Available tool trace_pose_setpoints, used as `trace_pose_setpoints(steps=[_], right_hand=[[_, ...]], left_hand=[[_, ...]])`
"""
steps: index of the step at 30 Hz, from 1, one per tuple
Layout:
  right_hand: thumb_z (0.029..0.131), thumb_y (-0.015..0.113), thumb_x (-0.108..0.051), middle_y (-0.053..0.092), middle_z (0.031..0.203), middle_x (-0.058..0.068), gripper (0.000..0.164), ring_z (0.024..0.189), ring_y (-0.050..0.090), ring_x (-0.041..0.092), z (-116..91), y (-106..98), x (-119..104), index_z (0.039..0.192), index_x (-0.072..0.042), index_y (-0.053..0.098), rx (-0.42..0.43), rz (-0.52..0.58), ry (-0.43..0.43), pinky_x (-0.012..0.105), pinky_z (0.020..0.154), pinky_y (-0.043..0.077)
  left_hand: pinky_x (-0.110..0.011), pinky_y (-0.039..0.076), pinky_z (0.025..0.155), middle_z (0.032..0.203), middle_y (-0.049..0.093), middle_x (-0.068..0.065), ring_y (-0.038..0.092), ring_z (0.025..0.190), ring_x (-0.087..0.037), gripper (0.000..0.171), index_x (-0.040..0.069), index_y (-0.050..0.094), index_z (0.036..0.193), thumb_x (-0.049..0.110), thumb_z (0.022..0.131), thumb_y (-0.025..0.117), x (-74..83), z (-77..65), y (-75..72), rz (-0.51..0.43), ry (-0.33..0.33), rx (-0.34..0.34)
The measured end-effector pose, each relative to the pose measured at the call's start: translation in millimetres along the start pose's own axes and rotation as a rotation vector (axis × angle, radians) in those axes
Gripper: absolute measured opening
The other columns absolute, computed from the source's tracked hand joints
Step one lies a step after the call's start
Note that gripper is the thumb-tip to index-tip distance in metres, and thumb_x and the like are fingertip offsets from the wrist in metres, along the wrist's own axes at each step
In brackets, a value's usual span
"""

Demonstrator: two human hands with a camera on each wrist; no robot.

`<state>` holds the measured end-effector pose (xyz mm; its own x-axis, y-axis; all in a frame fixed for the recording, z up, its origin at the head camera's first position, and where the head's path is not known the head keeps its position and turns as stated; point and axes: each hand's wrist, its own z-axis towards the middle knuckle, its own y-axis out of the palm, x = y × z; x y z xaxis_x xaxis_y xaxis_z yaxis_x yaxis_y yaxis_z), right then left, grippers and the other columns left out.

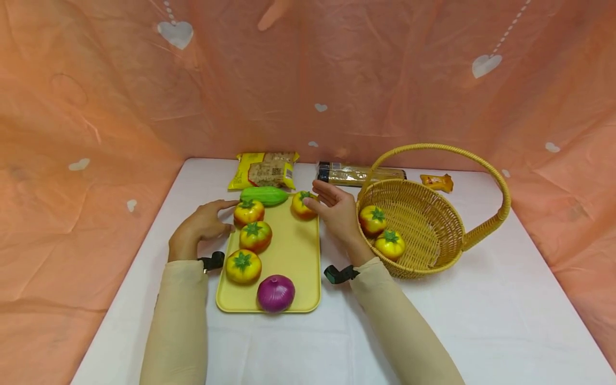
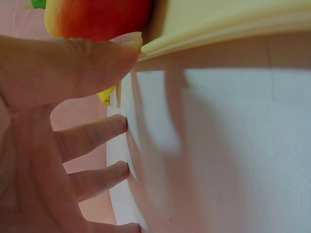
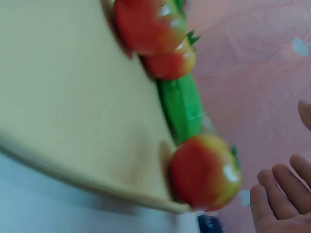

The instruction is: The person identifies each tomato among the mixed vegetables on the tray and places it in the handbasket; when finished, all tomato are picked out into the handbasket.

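A yellow tray (image 1: 291,240) carries three yellow-red tomatoes along its left side, one of them a middle tomato (image 1: 256,236). A fourth lone tomato (image 1: 303,205) sits at its far right corner. A purple onion (image 1: 276,293) lies at the near edge and a green ridged gourd (image 1: 264,196) at the far edge. My left hand (image 1: 201,223) is beside the tray's left rim, its thumb tip at the rim and fingers spread in the left wrist view. My right hand (image 1: 338,214) is by the lone tomato with fingers extended; in the right wrist view, those fingers (image 3: 279,194) show apart from it.
Right of the tray stands a wicker basket (image 1: 428,235) with a tall handle, holding two tomatoes (image 1: 390,245). Behind are a yellow snack bag (image 1: 267,170), a clear packet of noodle-like sticks (image 1: 366,174) and a small orange packet (image 1: 437,183). An orange curtain hangs behind the white table.
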<state>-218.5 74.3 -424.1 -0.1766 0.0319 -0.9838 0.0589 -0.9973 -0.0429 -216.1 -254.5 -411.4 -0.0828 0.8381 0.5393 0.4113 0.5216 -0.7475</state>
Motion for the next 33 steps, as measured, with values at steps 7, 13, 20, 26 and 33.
trace_pose_setpoints(steps=[7, 13, 20, 26, 33], right_hand=[[0.095, 0.087, -0.017, 0.069, 0.149, 0.02, 0.056, 0.141, 0.066, 0.032, 11, 2, 19, 0.147, -0.006, 0.07, 0.051, -0.084, 0.116, 0.043, 0.119, 0.053], [0.092, 0.089, -0.017, 0.074, 0.144, 0.014, 0.059, 0.134, 0.071, 0.028, 15, 4, 30, 0.147, -0.006, 0.07, -0.008, -0.244, 0.157, 0.042, 0.115, 0.057], [0.088, 0.093, -0.022, 0.077, 0.138, 0.011, 0.058, 0.129, 0.072, 0.027, 11, 6, 31, 0.142, -0.012, 0.074, -0.099, -0.437, 0.061, 0.043, 0.115, 0.056], [0.088, 0.093, -0.023, 0.076, 0.139, 0.013, 0.059, 0.13, 0.07, 0.03, 9, 9, 26, 0.143, -0.013, 0.074, -0.133, -0.53, 0.019, 0.044, 0.116, 0.055], [0.092, 0.09, -0.023, 0.073, 0.143, 0.016, 0.058, 0.124, 0.076, 0.031, -4, 5, -8, 0.145, -0.01, 0.072, -0.269, -0.466, -0.023, 0.039, 0.106, 0.063]], left_hand=[[-0.079, 0.021, 0.128, 0.175, 0.029, -0.031, 0.023, 0.162, -0.058, 0.077, 0.015, 0.04, 0.17, 0.017, 0.1, 0.071, 0.3, 0.3, 0.5, 0.0, 0.01, 0.0], [-0.078, 0.02, 0.129, 0.175, 0.03, -0.031, 0.024, 0.161, -0.058, 0.077, 0.016, 0.04, 0.171, 0.018, 0.1, 0.071, 1.3, -0.5, 0.6, 0.009, 0.011, 0.003], [-0.078, 0.021, 0.129, 0.175, 0.029, -0.031, 0.023, 0.162, -0.058, 0.077, 0.015, 0.039, 0.171, 0.017, 0.1, 0.07, 1.9, -0.4, 0.7, 0.009, 0.01, -0.002], [-0.078, 0.021, 0.129, 0.175, 0.03, -0.032, 0.024, 0.161, -0.058, 0.077, 0.015, 0.04, 0.17, 0.018, 0.1, 0.071, 1.3, -0.8, 0.9, 0.009, 0.012, 0.005], [-0.079, 0.022, 0.128, 0.175, 0.029, -0.031, 0.024, 0.161, -0.058, 0.077, 0.016, 0.04, 0.17, 0.019, 0.1, 0.071, 0.2, -0.7, -0.3, 0.004, -0.003, -0.003]])
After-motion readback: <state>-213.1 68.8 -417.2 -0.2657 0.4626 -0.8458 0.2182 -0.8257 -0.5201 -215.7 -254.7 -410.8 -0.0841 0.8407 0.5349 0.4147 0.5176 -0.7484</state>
